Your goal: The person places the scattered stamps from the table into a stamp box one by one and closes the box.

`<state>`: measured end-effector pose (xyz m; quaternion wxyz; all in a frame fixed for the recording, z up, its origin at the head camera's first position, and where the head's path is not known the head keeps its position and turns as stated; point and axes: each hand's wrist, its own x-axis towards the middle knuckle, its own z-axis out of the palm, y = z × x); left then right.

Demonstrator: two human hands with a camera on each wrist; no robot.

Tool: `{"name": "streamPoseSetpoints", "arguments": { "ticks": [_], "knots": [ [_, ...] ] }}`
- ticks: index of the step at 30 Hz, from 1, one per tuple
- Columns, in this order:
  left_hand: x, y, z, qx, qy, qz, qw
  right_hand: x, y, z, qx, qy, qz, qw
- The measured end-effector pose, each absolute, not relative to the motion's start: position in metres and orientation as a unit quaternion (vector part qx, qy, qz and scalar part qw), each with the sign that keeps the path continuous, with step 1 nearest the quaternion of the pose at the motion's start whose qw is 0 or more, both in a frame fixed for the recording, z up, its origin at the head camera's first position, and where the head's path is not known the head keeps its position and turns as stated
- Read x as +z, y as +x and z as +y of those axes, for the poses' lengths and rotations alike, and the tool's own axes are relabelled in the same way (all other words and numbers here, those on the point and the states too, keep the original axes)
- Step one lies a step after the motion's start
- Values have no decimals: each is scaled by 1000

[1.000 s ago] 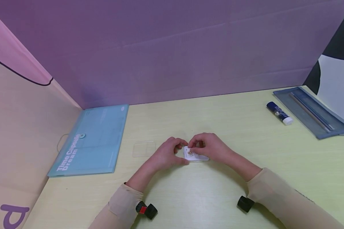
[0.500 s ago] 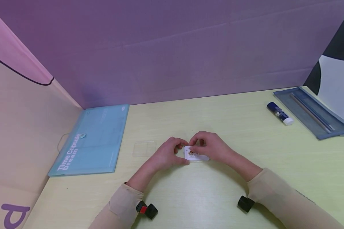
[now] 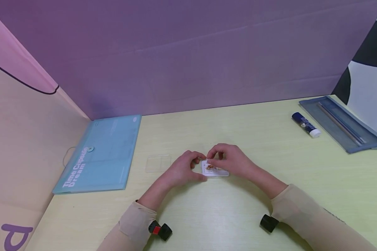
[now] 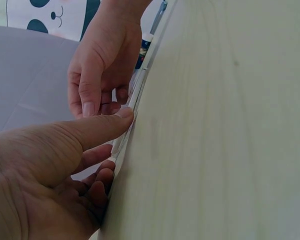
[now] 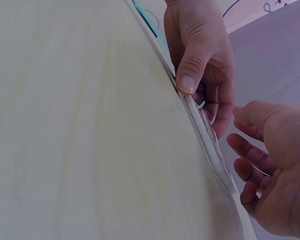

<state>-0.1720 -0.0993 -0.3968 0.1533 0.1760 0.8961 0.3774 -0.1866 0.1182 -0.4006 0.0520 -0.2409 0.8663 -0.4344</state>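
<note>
Card (image 3: 212, 170) between hands (image 3: 186, 169) (image 3: 234, 161), "Time Capsule Dream" folder (image 3: 108, 153)

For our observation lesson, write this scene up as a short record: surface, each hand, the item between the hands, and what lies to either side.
Surface: pale table
Left hand: thumb and fingers hold the left end of a white printed card
Right hand: fingers bent over the card; whether they pinch anything is unclear
Between hands: the card, lying flat
Left side: clear plastic piece; farther left, blue folder
Right side: glue stick; farther right, grey-blue pouch
</note>
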Motion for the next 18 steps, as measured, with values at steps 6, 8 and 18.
{"name": "streamPoseSetpoints", "arguments": {
  "ticks": [6, 8, 18],
  "knots": [
    [-395, -173, -102, 392, 183, 888, 158, -400, -188, 117, -436, -239, 866, 53],
    [-395, -173, -102, 398, 185, 885, 159, -400, -188, 117, -435, -239, 867, 52],
    [-391, -173, -109, 419, 212, 870, 153, -399, -188, 117, -431, -239, 869, 55]
  ]
}}
